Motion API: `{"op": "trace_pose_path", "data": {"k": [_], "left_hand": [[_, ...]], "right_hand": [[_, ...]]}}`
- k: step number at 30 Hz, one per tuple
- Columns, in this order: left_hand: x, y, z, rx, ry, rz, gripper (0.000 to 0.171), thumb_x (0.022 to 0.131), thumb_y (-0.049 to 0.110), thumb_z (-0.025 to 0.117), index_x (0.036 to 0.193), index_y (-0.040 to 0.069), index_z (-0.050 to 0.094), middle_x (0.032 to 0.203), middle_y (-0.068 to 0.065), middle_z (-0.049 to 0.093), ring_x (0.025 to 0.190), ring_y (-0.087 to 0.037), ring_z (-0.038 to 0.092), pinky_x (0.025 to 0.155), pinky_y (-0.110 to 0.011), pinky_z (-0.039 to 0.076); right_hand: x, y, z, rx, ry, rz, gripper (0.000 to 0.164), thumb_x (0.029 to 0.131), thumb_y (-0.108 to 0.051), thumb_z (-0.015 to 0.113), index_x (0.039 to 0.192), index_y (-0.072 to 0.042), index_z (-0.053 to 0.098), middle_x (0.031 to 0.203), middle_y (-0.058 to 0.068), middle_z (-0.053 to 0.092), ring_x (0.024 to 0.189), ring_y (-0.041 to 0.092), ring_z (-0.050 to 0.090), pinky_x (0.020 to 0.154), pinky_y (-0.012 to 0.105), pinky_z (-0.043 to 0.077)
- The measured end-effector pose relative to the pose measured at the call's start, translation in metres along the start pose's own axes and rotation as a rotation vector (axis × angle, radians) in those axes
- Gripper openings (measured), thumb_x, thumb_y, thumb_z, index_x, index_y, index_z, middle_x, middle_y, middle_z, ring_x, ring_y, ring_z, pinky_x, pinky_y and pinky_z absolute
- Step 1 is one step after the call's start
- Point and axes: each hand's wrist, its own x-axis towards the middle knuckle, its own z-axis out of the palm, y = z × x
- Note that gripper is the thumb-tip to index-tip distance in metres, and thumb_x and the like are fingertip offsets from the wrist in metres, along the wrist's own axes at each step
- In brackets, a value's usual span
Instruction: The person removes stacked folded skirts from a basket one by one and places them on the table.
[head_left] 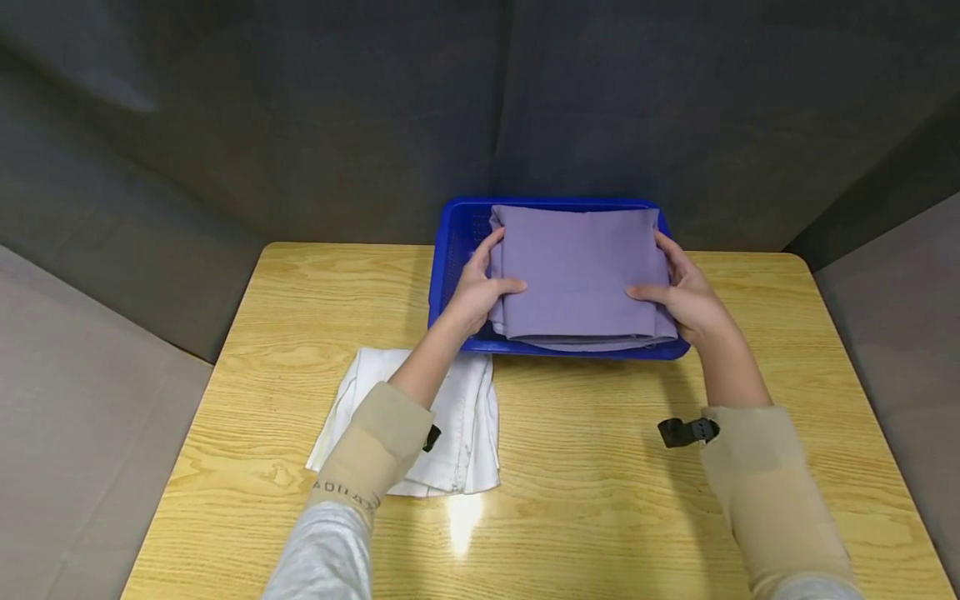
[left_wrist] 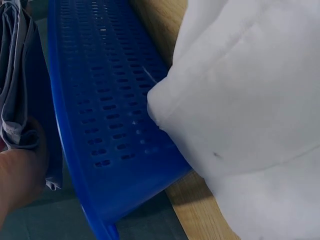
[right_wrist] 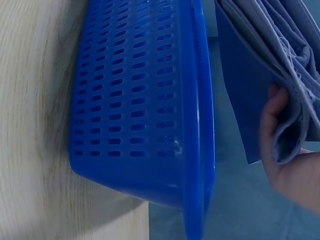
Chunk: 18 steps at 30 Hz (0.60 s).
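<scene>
A folded purple cloth (head_left: pixel 581 271), several layers thick with frayed edges, is held between both hands over a blue plastic basket (head_left: pixel 437 271). My left hand (head_left: pixel 477 293) grips its left side, thumb on top and fingers along the edge. The right side is gripped the same way by my right hand (head_left: pixel 690 302). In the right wrist view the cloth (right_wrist: pixel 237 85) stands above the basket rim, and fingers curl round its folded layers. At the edge of the left wrist view, the left hand (left_wrist: pixel 22 175) is only partly visible.
A folded white cloth (head_left: pixel 472 417) lies on the wooden table (head_left: pixel 592 475) under my left forearm, against the basket's near left corner. The basket has slotted walls (right_wrist: pixel 125 90) and stands at the table's back edge. Dark curtains (head_left: pixel 375 125) hang behind and at the sides.
</scene>
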Motion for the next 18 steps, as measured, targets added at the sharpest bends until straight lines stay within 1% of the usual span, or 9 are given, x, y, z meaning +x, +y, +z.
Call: {"op": "trace_pose_path", "data": {"k": [4,6,8,9,11,12,15,17,18], "left_hand": [[-0.005,0.0,0.002,-0.002,-0.014,0.004,0.087,0.07,-0.016,0.065,0.139,0.029,0.037,0.148,0.001,0.027,0.123,-0.021,0.036,0.098,-0.039,0.039],[-0.008,0.0,0.003,-0.006,-0.021,0.009,0.086,0.071,-0.016,0.065,0.139,0.029,0.037,0.148,0.001,0.026,0.124,-0.021,0.036,0.098,-0.039,0.039],[-0.01,-0.001,0.005,-0.007,-0.024,0.018,0.086,0.071,-0.016,0.065,0.14,0.028,0.036,0.148,0.001,0.026,0.125,-0.02,0.035,0.099,-0.038,0.038],[-0.011,-0.001,0.005,-0.01,-0.025,0.023,0.087,0.07,-0.017,0.065,0.14,0.027,0.036,0.148,0.001,0.026,0.124,-0.02,0.035,0.099,-0.038,0.038],[-0.013,-0.002,0.007,-0.015,-0.025,0.032,0.087,0.069,-0.018,0.065,0.14,0.026,0.036,0.147,0.001,0.028,0.124,-0.019,0.036,0.099,-0.037,0.038],[-0.015,-0.003,0.007,-0.015,-0.026,0.037,0.088,0.069,-0.018,0.065,0.14,0.025,0.036,0.147,0.001,0.029,0.124,-0.019,0.036,0.1,-0.037,0.037],[-0.019,-0.004,0.009,-0.015,-0.031,0.055,0.088,0.068,-0.018,0.065,0.14,0.024,0.036,0.146,0.0,0.03,0.123,-0.019,0.037,0.101,-0.036,0.036],[-0.022,-0.006,0.009,-0.014,-0.037,0.063,0.088,0.068,-0.018,0.065,0.14,0.023,0.036,0.146,-0.001,0.03,0.123,-0.019,0.036,0.102,-0.036,0.034],[-0.023,-0.006,0.01,-0.012,-0.04,0.065,0.088,0.068,-0.018,0.065,0.14,0.023,0.036,0.146,-0.001,0.03,0.123,-0.019,0.036,0.103,-0.035,0.033]], "right_hand": [[-0.006,0.0,-0.002,0.001,-0.007,0.001,0.096,0.079,0.003,0.066,0.147,-0.033,0.008,0.153,-0.007,-0.003,0.138,0.021,0.002,0.11,0.044,0.017],[-0.009,0.0,-0.003,0.002,-0.012,0.003,0.096,0.079,0.002,0.066,0.147,-0.033,0.008,0.153,-0.007,-0.002,0.138,0.02,0.002,0.108,0.037,0.025],[-0.012,0.001,-0.004,0.006,-0.016,0.002,0.096,0.079,0.002,0.066,0.147,-0.033,0.009,0.153,-0.007,0.0,0.138,0.021,0.005,0.099,0.027,0.036],[-0.013,0.001,-0.005,0.013,-0.018,0.001,0.096,0.079,0.003,0.066,0.147,-0.033,0.009,0.153,-0.007,0.0,0.138,0.021,0.005,0.094,0.022,0.04],[-0.015,0.003,-0.006,0.023,-0.021,-0.004,0.096,0.079,0.004,0.066,0.147,-0.033,0.008,0.153,-0.006,0.0,0.138,0.021,0.006,0.084,0.016,0.042],[-0.016,0.003,-0.006,0.028,-0.021,-0.008,0.096,0.079,0.004,0.066,0.147,-0.032,0.008,0.153,-0.006,0.0,0.138,0.021,0.006,0.083,0.015,0.042],[-0.019,0.006,-0.007,0.037,-0.019,-0.015,0.096,0.079,0.006,0.064,0.147,-0.031,0.007,0.153,-0.006,-0.002,0.138,0.019,0.003,0.096,0.021,0.037],[-0.021,0.007,-0.008,0.034,-0.018,-0.019,0.097,0.079,0.007,0.064,0.147,-0.03,0.007,0.153,-0.006,-0.003,0.138,0.018,0.002,0.099,0.022,0.035],[-0.023,0.008,-0.008,0.037,-0.019,-0.023,0.096,0.079,0.007,0.064,0.147,-0.029,0.007,0.153,-0.005,-0.002,0.138,0.019,0.002,0.097,0.021,0.036]]}}
